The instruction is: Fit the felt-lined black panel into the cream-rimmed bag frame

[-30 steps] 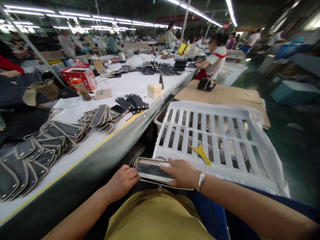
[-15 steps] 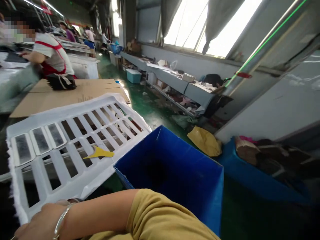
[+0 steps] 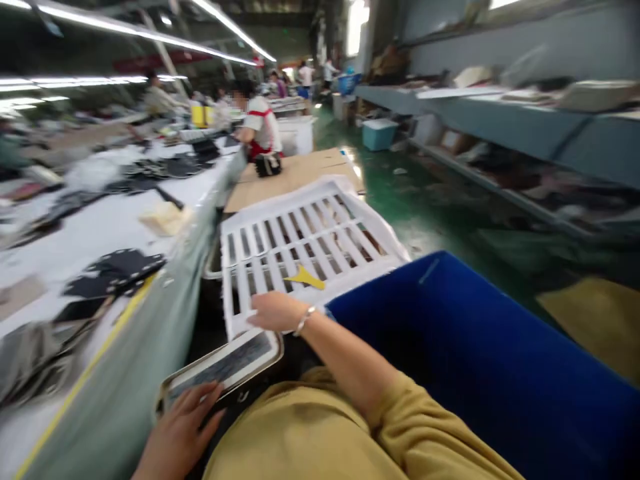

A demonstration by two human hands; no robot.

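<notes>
My left hand [image 3: 183,423] grips the near left end of a long rectangular panel [image 3: 227,363] with rounded corners, a white border and a dark grey middle. The panel lies tilted in front of my body. Just above its far right end, my right hand [image 3: 277,311], with a bangle at the wrist, has its fingers closed at the front of a white slotted sheet [image 3: 295,247]; whatever it may hold is hidden by blur. On the sheet's front strip rests a yellow forked piece [image 3: 306,277].
A deep blue bin [image 3: 450,333] stands at my right. To the left runs a long table [image 3: 115,233] with dark cut pieces [image 3: 113,272]. Beyond the sheet are cardboard [image 3: 305,167] and a seated person [image 3: 263,127]. A shelf bench [image 3: 525,127] lines the right wall.
The view has swung left, bringing the long table, the panel and my left hand into sight. My right hand now appears beside the sheet's front, above the panel.
</notes>
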